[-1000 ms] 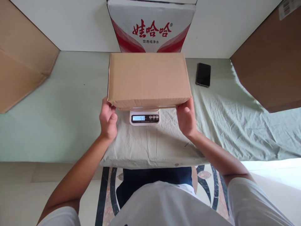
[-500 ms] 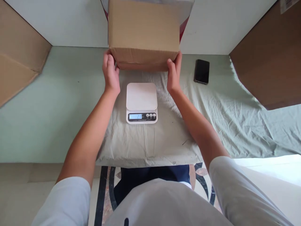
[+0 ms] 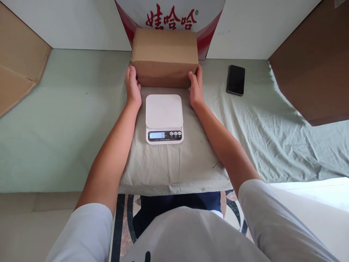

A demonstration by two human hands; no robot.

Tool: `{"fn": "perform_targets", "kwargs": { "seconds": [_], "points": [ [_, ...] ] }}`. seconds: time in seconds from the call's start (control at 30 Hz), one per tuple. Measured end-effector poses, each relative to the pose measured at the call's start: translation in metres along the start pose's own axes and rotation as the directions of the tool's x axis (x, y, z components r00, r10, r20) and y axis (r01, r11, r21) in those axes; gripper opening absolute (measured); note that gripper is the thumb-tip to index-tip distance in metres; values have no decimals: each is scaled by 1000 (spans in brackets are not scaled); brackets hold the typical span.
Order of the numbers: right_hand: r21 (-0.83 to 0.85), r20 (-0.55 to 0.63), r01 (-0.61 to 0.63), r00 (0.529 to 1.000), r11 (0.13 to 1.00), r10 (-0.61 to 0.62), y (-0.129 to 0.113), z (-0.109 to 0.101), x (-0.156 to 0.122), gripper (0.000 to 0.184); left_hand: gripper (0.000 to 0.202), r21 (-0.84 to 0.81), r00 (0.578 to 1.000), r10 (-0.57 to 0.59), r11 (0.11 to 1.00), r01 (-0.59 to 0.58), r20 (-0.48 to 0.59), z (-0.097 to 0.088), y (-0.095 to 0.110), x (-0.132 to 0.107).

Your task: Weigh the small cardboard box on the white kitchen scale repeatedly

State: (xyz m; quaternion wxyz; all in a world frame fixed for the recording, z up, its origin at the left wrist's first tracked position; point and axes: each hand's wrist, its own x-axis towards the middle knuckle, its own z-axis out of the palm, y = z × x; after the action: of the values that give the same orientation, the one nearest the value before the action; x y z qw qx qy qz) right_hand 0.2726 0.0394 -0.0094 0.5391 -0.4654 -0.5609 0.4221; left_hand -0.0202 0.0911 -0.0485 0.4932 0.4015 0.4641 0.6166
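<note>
A brown cardboard box [image 3: 165,54] is held between my two hands at the back of the cloth-covered table. My left hand [image 3: 133,85] grips its near left corner, thumb on the side and some fingers hidden behind. At the near right corner, my right hand [image 3: 196,85] clasps the box the same way. Just in front of the box lies a white digital kitchen scale [image 3: 164,112] with a bare plate. Its lit display [image 3: 157,135] reads 0. The box appears to rest on the cloth behind the scale.
Behind the box stands a white and red carton [image 3: 171,14] with red lettering. A black phone [image 3: 236,80] lies to the right on the green cloth [image 3: 89,116]. Large cardboard pieces stand at the left [image 3: 19,54] and right [image 3: 313,69].
The box has come down and away from me, together with both hands, uncovering the carton's lettering. The scale's display has gone from about 21 to 0.
</note>
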Motion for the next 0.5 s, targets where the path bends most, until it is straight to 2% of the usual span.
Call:
{"fn": "perform_targets", "kwargs": {
  "seconds": [0.07, 0.13, 0.23, 0.37, 0.5],
  "points": [
    [32, -62, 75, 995, 997, -73, 4, 1, 2, 79, 29, -35, 1000, -4, 999, 4, -13, 0, -4, 5],
    [40, -73, 83, 994, 996, -80, 8, 1, 4, 82, 37, -41, 1000, 2, 999, -2, 3, 0, -6, 5],
    [46, -93, 66, 994, 997, -62, 8, 2, 4, 80, 64, -47, 998, 50, 998, -49, 23, 3, -3, -6],
    [68, -88, 40, 996, 997, -34, 6, 1, 1, 65, 103, -30, 984, 175, 984, -176, -41, 11, 4, -32],
    [92, -54, 102, 994, 991, -97, 8, 0, 0, 62, 119, 80, 983, 167, 984, -160, -81, 15, 9, -44]
  ]
}}
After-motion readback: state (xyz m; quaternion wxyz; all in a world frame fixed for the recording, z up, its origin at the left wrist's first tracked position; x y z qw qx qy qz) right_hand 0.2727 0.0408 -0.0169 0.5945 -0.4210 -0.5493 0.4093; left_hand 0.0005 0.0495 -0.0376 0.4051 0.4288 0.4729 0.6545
